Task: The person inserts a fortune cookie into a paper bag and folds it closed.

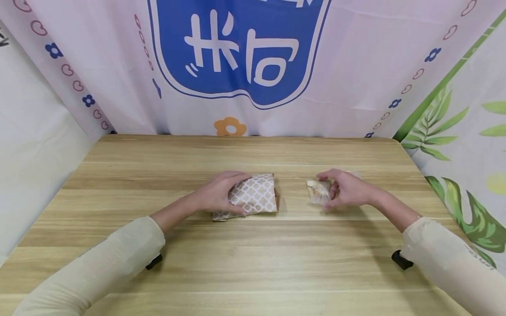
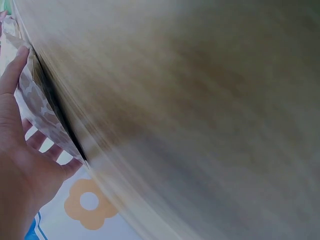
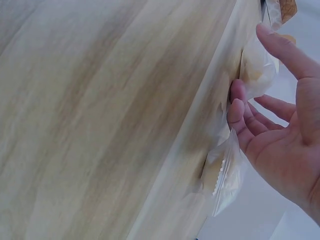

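Left hand grips bag at frame centre, long axis left-right, free end pointing right; right hand stands wide around packet.

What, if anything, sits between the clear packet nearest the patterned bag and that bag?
Nothing visible: only bare tabletop separates the clear packet from the patterned bag. A second packet lies by the right hand, outside that gap.

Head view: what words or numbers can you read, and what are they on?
"米": white, on the blue shield of the back curtain.
Beside it: one character, too stylised to be sure.
Shield's top: white writing, cut off.
Right sleeve: marks too blurred to read.
Left cloth: black mark, cut off.
Patterned packet, clear wrapper: none readable.
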`<state>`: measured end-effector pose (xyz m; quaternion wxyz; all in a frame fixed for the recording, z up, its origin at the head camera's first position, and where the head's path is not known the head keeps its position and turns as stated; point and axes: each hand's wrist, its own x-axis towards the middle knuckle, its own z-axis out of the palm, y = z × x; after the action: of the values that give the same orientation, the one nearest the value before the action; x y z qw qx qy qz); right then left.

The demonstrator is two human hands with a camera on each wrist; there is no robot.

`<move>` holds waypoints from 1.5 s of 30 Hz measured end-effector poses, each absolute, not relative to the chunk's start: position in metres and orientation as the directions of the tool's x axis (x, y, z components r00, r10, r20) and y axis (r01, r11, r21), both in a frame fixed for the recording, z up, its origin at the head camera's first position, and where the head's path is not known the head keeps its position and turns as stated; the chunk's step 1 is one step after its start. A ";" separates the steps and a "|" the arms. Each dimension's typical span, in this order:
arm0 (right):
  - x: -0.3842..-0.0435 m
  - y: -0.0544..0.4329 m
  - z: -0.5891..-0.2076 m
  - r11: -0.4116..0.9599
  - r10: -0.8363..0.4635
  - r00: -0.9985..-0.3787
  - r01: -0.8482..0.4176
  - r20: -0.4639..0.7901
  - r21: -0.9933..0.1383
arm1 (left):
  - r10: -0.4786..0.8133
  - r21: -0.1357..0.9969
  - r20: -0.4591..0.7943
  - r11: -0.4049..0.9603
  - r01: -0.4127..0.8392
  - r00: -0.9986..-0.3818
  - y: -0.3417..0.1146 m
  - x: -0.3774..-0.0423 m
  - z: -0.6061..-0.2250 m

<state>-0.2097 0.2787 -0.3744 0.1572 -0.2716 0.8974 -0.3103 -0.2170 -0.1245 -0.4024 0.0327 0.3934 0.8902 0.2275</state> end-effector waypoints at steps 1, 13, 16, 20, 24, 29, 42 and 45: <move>-0.210 0.279 -0.374 0.659 -0.588 -0.800 -0.389 -0.119 -0.644 | 0.716 0.431 0.122 0.586 0.686 -0.688 -0.125 -0.217 -0.403; -0.214 0.281 -0.371 0.668 -0.591 -0.781 -0.332 -0.204 -0.666 | 0.717 0.427 0.115 0.589 0.686 -0.688 -0.126 -0.217 -0.403; -0.214 0.280 -0.371 0.676 -0.587 -0.782 -0.333 -0.207 -0.657 | 0.717 0.430 0.110 0.590 0.683 -0.689 -0.126 -0.217 -0.404; -0.215 0.280 -0.373 0.685 -0.583 -0.788 -0.348 -0.196 -0.640 | 0.716 0.430 0.110 0.591 0.682 -0.690 -0.126 -0.217 -0.404; -0.215 0.279 -0.374 0.687 -0.580 -0.793 -0.351 -0.189 -0.636 | 0.714 0.429 0.110 0.593 0.681 -0.692 -0.126 -0.217 -0.404; -0.215 0.278 -0.375 0.669 -0.581 -0.791 -0.332 -0.190 -0.665 | 0.709 0.444 0.106 0.593 0.671 -0.697 -0.124 -0.216 -0.402; -0.213 0.276 -0.373 0.647 -0.575 -0.798 -0.311 -0.177 -0.696 | 0.708 0.446 0.099 0.596 0.668 -0.699 -0.125 -0.217 -0.402; -0.213 0.276 -0.376 0.640 -0.582 -0.799 -0.332 -0.154 -0.693 | 0.709 0.441 0.100 0.598 0.670 -0.698 -0.124 -0.217 -0.402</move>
<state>-0.2125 0.2759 -0.3757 0.1850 -0.2578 0.8864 -0.3372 -0.2166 -0.1244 -0.4018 0.0427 0.3860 0.8928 0.2283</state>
